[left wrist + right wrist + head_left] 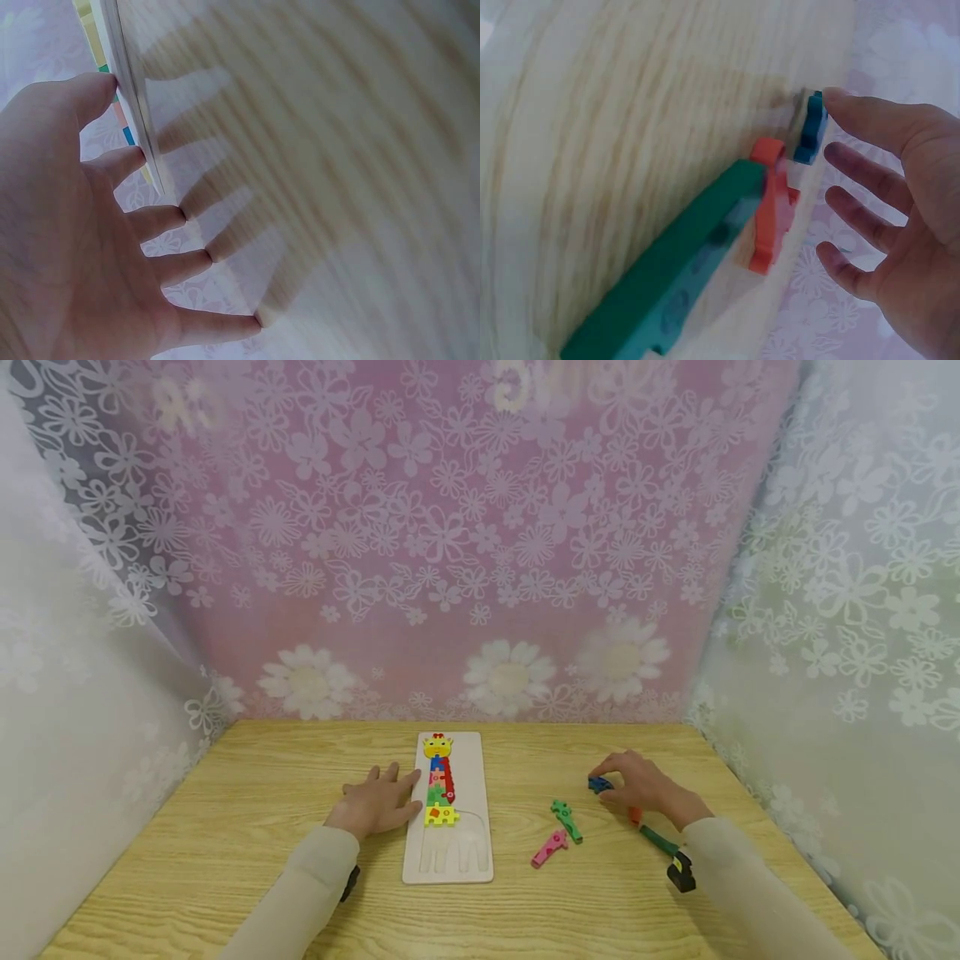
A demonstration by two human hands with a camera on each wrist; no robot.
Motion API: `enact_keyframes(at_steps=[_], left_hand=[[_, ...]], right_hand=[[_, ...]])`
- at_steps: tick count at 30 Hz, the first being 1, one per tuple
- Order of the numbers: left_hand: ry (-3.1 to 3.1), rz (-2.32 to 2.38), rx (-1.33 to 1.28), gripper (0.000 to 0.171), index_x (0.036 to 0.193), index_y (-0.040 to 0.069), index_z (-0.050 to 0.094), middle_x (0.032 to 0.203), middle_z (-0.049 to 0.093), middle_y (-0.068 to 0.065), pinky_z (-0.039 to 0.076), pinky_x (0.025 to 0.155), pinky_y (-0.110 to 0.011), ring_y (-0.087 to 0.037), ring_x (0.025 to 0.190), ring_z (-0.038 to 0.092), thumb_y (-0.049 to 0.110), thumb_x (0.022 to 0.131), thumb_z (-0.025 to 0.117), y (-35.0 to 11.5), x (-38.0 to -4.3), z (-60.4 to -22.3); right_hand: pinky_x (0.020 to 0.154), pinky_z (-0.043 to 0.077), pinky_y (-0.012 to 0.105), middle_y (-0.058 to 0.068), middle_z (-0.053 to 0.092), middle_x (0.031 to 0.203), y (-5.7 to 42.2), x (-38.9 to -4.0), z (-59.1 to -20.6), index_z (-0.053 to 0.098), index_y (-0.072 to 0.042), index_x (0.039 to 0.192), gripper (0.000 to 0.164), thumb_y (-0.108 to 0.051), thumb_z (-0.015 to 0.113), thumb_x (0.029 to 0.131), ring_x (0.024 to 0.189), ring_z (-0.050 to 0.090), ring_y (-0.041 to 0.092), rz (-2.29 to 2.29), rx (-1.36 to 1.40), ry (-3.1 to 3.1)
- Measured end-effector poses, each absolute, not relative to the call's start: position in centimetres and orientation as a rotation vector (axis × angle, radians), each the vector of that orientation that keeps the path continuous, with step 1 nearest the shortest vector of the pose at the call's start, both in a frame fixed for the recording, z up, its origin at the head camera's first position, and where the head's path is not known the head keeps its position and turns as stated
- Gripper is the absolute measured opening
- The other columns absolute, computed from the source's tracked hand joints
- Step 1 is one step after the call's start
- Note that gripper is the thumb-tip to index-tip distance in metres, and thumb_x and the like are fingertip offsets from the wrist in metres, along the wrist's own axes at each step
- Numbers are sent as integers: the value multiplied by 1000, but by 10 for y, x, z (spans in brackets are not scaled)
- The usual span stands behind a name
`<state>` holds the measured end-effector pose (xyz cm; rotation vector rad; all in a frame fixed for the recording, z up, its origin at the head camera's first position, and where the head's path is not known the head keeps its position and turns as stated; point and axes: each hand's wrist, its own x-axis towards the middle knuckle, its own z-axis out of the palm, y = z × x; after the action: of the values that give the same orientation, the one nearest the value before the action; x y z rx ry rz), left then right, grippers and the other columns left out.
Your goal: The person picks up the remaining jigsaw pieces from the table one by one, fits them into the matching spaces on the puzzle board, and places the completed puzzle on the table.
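A white puzzle board (468, 777) lies on the table with a giraffe picture partly filled by coloured pieces: a yellow head (438, 747), then blue, pink, green, red and yellow pieces. My left hand (378, 802) is spread at the board's left side, thumb and index finger right at its edge (133, 97), the other fingertips on the table. Over on the right, my right hand (640, 782) has its thumb and index finger at the two ends of a small blue puzzle piece (810, 127), pinching it close to the tabletop. The other fingers curve loosely, away from it.
Between board and right hand lie a green piece (567, 821) and a pink piece (551, 849). An orange piece (769, 217) and a long dark green piece (664, 262) lie beneath the right wrist. Flowered cloth (480, 568) hangs behind the wooden table (300, 756).
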<state>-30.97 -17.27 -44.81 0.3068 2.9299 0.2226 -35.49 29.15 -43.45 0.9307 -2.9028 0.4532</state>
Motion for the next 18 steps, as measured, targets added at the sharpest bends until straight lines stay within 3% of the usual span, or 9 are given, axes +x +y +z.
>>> enact_keyframes(at_steps=[12,18], left_hand=[[2932,217,310,68,163,27,34,169,29,-19,30,102,-88,-55,152,30,57,103,48,-171,-308,-445],[2936,219,322,68,162,25,35,168,31,-21,32,100,-88,-56,150,31,56,103,48,-172,-306,-443]], right_hand=[[86,57,58,9,75,107,287,-364,-445,81,-8,110,22,-12,79,89,99,67,35,485,964,-2882],[90,56,58,7,76,107,284,-366,-447,81,-7,112,23,-8,79,88,100,67,32,482,992,-2846]])
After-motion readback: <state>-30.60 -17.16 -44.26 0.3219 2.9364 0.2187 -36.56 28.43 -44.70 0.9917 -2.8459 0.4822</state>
